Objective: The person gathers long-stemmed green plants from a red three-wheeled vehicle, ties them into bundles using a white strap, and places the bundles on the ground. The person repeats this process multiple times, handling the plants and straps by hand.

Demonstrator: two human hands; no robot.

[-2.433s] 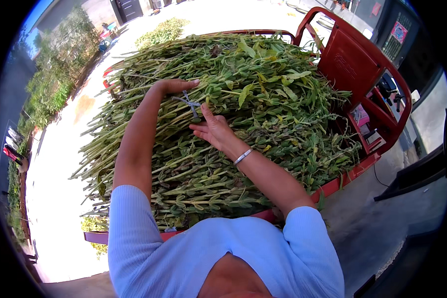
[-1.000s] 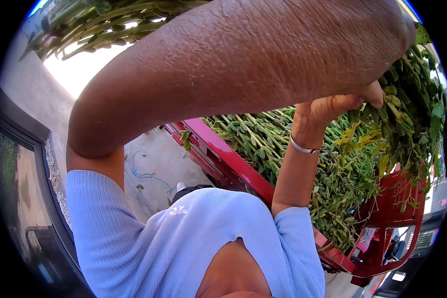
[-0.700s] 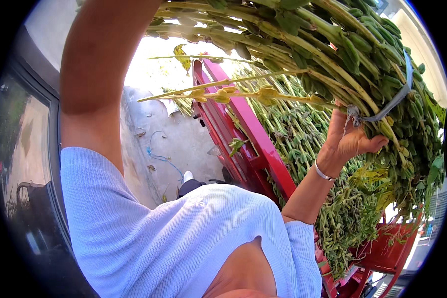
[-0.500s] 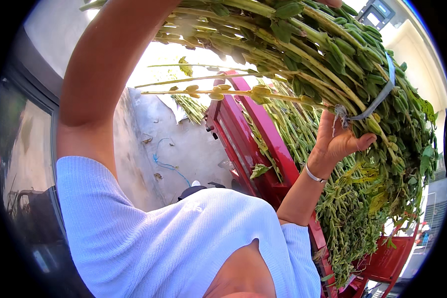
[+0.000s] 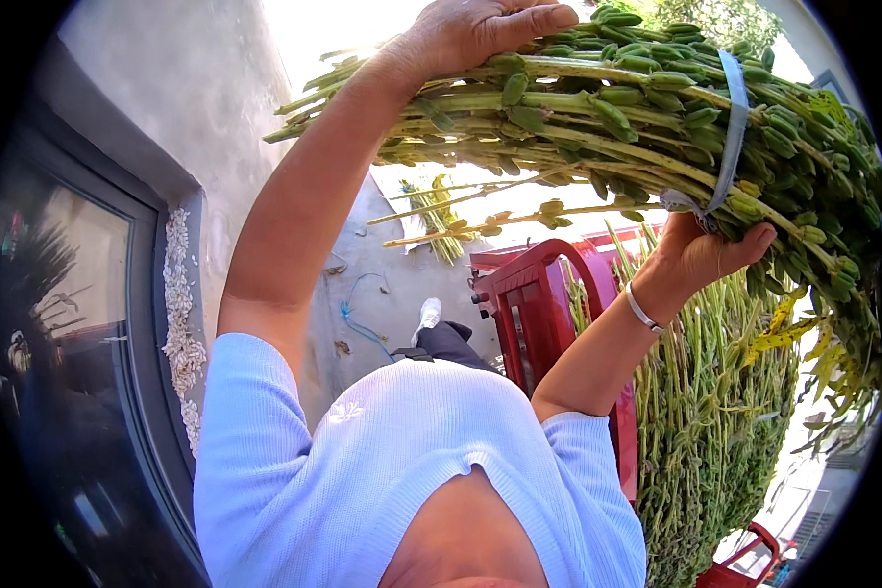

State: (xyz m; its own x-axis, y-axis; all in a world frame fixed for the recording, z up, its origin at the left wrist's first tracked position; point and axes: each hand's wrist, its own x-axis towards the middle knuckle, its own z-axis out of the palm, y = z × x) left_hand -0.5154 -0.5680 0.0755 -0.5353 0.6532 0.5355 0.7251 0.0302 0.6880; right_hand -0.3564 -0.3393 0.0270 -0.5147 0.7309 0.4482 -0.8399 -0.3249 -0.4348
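Observation:
A large bundle of green podded stalks (image 5: 588,127), which look like sesame, is held up across the upper part of the view. A pale blue-grey strip (image 5: 733,118) is tied round it toward its leafy right end, and the cut stem ends point left. My left hand (image 5: 485,37) lies over the upper side of the bundle, thumb along it, with some fingertips hidden. From below, my right hand (image 5: 701,257) grips the bundle beside the strip's knot, its thumb showing and its fingers behind the stems. A silver bracelet (image 5: 643,307) circles my right wrist.
A red metal rail (image 5: 524,304) stands ahead of me, with many more stalks (image 5: 715,412) stacked on its right. Loose stalks (image 5: 441,216) and blue string (image 5: 358,318) lie on the concrete. A dark-framed glass pane (image 5: 78,323) is at left, a red chair (image 5: 745,559) at lower right.
My view has shifted, bringing my left hand and the stem ends fully into sight. The bundle now lies more level, both hands still on it. My white shoe shows more.

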